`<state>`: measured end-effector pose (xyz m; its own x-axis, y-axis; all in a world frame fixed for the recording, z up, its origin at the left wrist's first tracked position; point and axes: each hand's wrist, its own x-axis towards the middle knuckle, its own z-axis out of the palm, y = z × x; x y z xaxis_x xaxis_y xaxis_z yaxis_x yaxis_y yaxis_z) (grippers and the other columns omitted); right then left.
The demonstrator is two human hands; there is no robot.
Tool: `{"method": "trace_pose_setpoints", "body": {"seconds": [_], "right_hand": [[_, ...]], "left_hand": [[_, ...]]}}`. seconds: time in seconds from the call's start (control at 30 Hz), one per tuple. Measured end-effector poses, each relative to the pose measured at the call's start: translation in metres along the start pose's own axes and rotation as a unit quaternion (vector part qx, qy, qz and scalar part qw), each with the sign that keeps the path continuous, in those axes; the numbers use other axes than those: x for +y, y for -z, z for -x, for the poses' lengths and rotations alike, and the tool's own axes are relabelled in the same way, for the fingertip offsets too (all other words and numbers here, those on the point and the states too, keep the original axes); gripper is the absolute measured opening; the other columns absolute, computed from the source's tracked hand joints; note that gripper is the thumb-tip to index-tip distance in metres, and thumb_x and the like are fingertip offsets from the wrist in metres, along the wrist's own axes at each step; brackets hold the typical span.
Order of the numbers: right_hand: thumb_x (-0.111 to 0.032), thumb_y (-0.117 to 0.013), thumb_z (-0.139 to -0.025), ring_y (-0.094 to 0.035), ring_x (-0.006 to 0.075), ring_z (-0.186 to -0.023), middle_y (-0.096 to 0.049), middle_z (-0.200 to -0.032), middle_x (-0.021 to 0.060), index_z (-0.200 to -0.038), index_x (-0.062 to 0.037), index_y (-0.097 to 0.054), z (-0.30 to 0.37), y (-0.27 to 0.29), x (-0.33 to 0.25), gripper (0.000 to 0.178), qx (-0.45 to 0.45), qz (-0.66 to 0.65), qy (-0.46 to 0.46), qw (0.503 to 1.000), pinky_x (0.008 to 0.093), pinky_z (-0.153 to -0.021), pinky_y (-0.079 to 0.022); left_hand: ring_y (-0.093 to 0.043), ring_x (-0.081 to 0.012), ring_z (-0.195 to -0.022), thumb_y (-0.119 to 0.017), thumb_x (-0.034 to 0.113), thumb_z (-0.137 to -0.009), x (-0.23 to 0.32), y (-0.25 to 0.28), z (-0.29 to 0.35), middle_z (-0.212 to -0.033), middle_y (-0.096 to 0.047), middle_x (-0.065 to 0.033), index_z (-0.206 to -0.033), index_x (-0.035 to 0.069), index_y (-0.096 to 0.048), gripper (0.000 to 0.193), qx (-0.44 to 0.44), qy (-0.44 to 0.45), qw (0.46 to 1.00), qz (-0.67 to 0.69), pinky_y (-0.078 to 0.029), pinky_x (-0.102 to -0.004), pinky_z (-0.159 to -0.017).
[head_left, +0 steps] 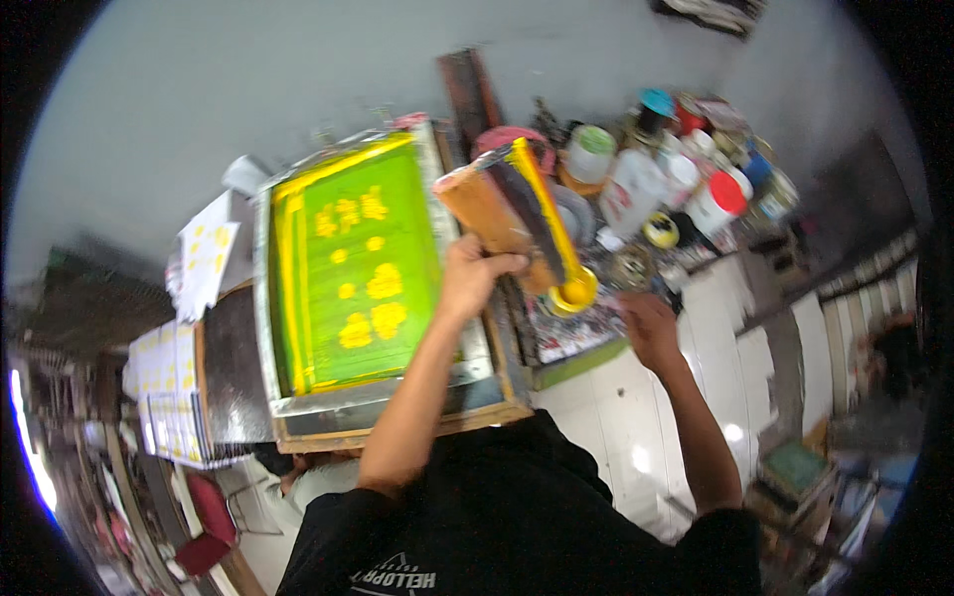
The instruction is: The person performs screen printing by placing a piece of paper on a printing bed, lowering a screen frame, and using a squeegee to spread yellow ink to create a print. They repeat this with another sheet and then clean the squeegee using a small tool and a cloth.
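Observation:
My left hand point(471, 283) is closed round the wooden handle of a wide squeegee point(507, 214), lifted and tilted at the right side of a screen-printing frame. Yellow ink coats the squeegee's dark blade edge. The blade's lower end hangs over a small cup of yellow ink point(573, 294); whether they touch I cannot tell. Right of this cup, my right hand point(651, 333) hovers apart from it, fingers loosely bent and slightly blurred, with nothing visible in them. The screen frame point(263, 298) has green mesh with yellow flower-like shapes and yellow ink streaks along its edges.
Several jars, bottles and tubs, among them a red-lidded container point(727, 192), crowd the ink-stained bench at right. Sheets with yellow prints point(164, 372) lie left of the screen. A red chair point(211, 512) stands lower left. A grey wall point(328, 65) rises behind.

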<state>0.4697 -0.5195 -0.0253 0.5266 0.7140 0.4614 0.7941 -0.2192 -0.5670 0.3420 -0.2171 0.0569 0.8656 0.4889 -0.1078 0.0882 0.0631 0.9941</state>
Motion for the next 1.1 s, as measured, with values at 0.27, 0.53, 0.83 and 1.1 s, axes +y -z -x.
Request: {"method": "trace_pose_setpoints", "body": {"seconds": [0.27,0.53,0.83,1.1], "right_hand": [[-0.001,-0.066,-0.098,-0.066,0.018,-0.105,-0.071,-0.117,0.0127,-0.111,-0.0036,-0.066,-0.01,0.0,-0.029,0.013,0.139,-0.189,-0.188,0.954,0.0306,-0.086,-0.053],[-0.01,-0.064,-0.102,-0.059,0.0112,-0.093,-0.069,-0.115,0.0119,-0.109,-0.0015,-0.063,-0.013,-0.035,-0.059,0.011,0.207,-0.255,-0.211,0.921,0.0255,-0.081,-0.049],[-0.015,-0.067,-0.1,-0.054,0.0086,-0.074,-0.062,-0.085,0.0027,-0.101,-0.0014,-0.066,-0.008,-0.092,-0.127,0.014,0.212,-0.164,-0.287,0.919,0.0256,-0.069,-0.045],[-0.016,-0.064,-0.102,-0.054,0.0095,-0.071,-0.072,-0.103,0.0116,-0.093,-0.0025,-0.058,0.004,-0.103,-0.167,0.017,0.25,-0.096,-0.353,0.896,0.0255,-0.062,-0.045]], "left_hand": [[-0.07,-0.0177,-0.09,-0.078,0.018,-0.089,0.133,0.116,0.008,-0.104,-0.075,-0.0089,-0.111,-0.001,-0.07,0.03,0.191,-0.213,0.957,-0.037,-0.053,-0.0348,-0.089],[-0.068,-0.0237,-0.091,-0.072,0.016,-0.09,0.183,0.276,-0.017,-0.096,-0.068,-0.0073,-0.117,0.007,-0.071,0.028,0.141,-0.412,0.791,-0.429,-0.054,-0.0361,-0.078],[-0.06,-0.0223,-0.103,-0.061,0.02,-0.084,0.011,0.306,-0.102,-0.107,-0.059,-0.0053,-0.115,0.006,-0.064,0.034,-0.021,-0.413,0.535,-0.737,-0.051,-0.0358,-0.087],[-0.058,-0.0199,-0.105,-0.063,0.02,-0.084,-0.01,0.351,-0.157,-0.109,-0.057,-0.0032,-0.115,0.006,-0.066,0.034,-0.039,-0.425,0.541,-0.725,-0.048,-0.0336,-0.088]]}}
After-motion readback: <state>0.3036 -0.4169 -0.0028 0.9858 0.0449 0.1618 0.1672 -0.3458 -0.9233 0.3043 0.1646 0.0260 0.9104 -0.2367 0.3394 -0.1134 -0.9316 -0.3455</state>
